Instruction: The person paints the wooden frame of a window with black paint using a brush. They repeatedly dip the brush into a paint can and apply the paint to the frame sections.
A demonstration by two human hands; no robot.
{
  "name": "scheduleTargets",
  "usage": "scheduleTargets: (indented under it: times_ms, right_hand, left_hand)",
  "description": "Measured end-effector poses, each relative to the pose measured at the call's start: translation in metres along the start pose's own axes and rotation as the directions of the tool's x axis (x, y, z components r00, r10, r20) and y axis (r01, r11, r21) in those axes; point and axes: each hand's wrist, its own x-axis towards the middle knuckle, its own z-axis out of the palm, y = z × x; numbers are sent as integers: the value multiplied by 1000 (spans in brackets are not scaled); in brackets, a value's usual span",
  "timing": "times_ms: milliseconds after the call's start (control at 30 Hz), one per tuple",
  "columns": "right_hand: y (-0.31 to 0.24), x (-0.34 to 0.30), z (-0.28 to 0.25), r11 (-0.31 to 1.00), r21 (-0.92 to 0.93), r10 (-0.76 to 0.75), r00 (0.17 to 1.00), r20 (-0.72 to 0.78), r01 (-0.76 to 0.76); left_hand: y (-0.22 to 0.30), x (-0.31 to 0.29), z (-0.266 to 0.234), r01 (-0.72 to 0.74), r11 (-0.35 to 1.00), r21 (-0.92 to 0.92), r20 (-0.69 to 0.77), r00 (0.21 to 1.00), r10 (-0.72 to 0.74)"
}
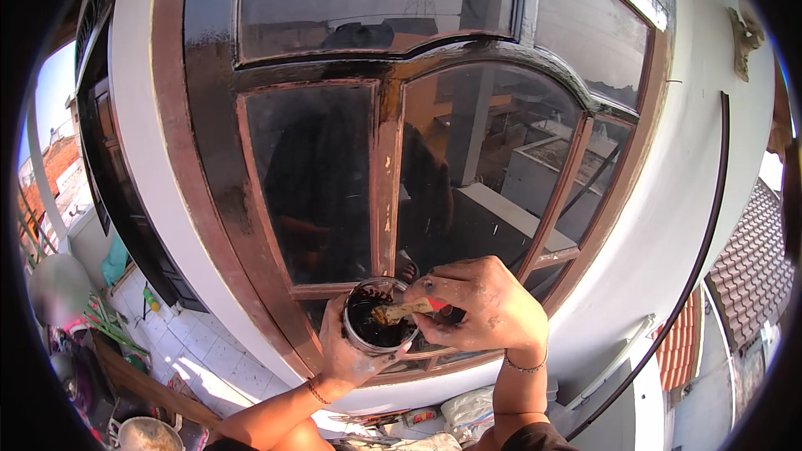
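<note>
My left hand [341, 349] is wrapped round a clear round cup [357, 342] of black-brown paint [364, 315], held in front of the lower part of the window. Smears of the same paint mark the cup's inner wall. Between the fingers of my right hand [483, 302] is a paintbrush [407, 311], tilted, with its tip down in the cup. A red part of the brush shows by my fingertips. Before me stands a wooden window frame [384, 179], brown and bare-looking on the lower bars. Its upper bars [326, 73] look dark and glossy.
Glass panes [313, 175] fill the frame, with a white wall [668, 167] around it. A dark hose [706, 259] hangs at the right. Below lie a pale plastic bag [469, 409] and, at the lower left, a bucket [149, 436] beside a wooden beam [159, 388].
</note>
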Motion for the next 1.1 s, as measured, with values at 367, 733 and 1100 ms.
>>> scheduleTargets:
  times_ms: [367,733,1100]
  right_hand:
    - [1,-8,-8,985,172,43,991,-123,-22]
    - [4,-10,-19,995,102,24,995,-93,-15]
    - [18,-25,-33,818,504,373,923,-98,-277]
  left_hand:
    - [6,3,7,75,997,-33,28,997,-74]
    - [4,3,11,73,996,-47,-1,997,-73]
    - [7,5,16,55,990,-131,-61,996,-63]
